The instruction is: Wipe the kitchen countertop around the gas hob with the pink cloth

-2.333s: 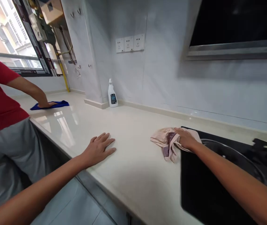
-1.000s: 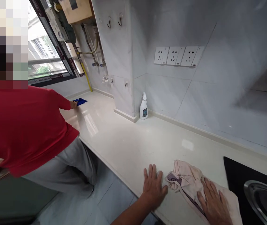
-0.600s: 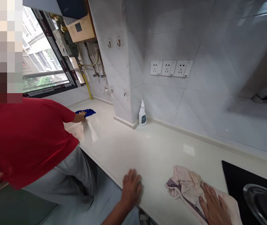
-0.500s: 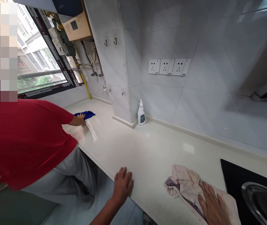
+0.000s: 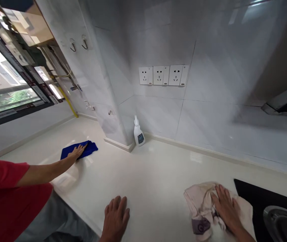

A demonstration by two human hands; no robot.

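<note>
My right hand [image 5: 226, 208] lies flat with spread fingers on a crumpled pale pink cloth [image 5: 203, 211], pressing it to the cream stone countertop [image 5: 158, 168]. That cloth sits just left of a black glass hob [image 5: 256, 195]. My left hand [image 5: 114, 218] rests bare on the countertop near its front edge, touching nothing else. Farther off, a co-worker's hand [image 5: 77, 151] in a red sleeve presses a blue cloth [image 5: 88, 148].
A white spray bottle [image 5: 138, 133] stands against the wall by a pillar. Above it are wall sockets [image 5: 162, 75]. A steel pan or sink rim [image 5: 283, 224] shows at the lower right. A yellow pipe [image 5: 67, 102] and a window [image 5: 7, 90] lie at the left.
The view has swung, and the co-worker's body has shifted left out of frame. My left hand slid left along the counter edge. The pink cloth has turned and bunched under my right hand.
</note>
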